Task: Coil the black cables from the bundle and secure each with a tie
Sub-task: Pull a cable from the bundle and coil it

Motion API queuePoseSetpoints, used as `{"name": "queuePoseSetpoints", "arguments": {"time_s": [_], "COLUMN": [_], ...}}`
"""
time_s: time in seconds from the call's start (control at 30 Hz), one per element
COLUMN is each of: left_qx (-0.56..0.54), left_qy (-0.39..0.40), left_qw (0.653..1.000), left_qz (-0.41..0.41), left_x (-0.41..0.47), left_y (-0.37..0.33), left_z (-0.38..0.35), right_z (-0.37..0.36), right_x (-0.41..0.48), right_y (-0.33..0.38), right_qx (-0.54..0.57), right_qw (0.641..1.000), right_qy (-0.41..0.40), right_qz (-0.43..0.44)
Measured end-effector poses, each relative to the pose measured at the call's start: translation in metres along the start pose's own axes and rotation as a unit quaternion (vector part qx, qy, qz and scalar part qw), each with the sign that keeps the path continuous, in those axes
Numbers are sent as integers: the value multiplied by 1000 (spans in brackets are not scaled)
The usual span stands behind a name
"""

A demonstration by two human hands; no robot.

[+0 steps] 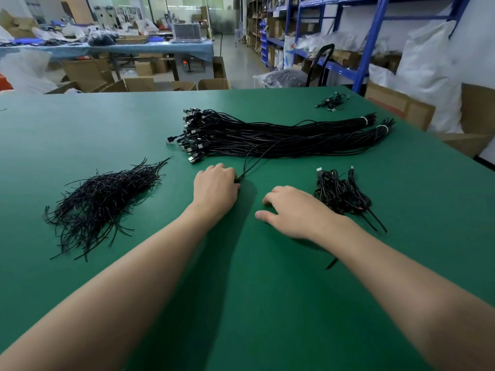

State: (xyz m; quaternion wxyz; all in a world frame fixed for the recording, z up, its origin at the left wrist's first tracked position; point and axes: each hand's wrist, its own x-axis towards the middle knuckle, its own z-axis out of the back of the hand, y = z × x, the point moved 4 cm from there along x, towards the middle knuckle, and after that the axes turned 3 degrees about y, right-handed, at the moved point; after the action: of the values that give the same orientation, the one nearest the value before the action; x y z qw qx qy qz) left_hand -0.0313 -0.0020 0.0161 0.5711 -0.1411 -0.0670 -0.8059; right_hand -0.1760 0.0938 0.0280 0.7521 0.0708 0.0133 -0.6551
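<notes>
At the centre of the frame, the left hand (215,187) is curled, its fingertips pinching one cable (245,162) that runs up into the bundle (267,137) across the upper middle of the green table (241,290), apparently to draw it free for coiling. The right hand (289,210) rests on the table alongside, fingers loosely spread and holding nothing, just beside the finished coils (340,194). The ties (101,199) lie heaped at middle left, judged within easy reach.
</notes>
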Motion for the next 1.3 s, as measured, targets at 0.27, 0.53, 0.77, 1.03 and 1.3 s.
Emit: {"name": "queuePoseSetpoints", "arguments": {"time_s": [0.27,0.53,0.77,1.03,1.3], "left_qx": [-93,-184,-227,-372,-442], "left_qy": [49,-22,-5,-41,-58], "left_qw": [994,978,972,924,882], "left_qz": [40,91,59,75,152], "left_x": [15,31,40,21,5], "left_y": [7,30,35,43,84], "left_z": [-6,5,13,25,34], "right_z": [-12,-21,-28,-31,-31], "right_x": [45,74,107,125,143], "right_y": [5,27,28,7,-8], "right_qx": [63,50,87,84,99], "right_qw": [998,998,994,984,979], "right_qy": [19,-8,-60,-132,-129], "right_qz": [-4,29,1,-81,-122]}}
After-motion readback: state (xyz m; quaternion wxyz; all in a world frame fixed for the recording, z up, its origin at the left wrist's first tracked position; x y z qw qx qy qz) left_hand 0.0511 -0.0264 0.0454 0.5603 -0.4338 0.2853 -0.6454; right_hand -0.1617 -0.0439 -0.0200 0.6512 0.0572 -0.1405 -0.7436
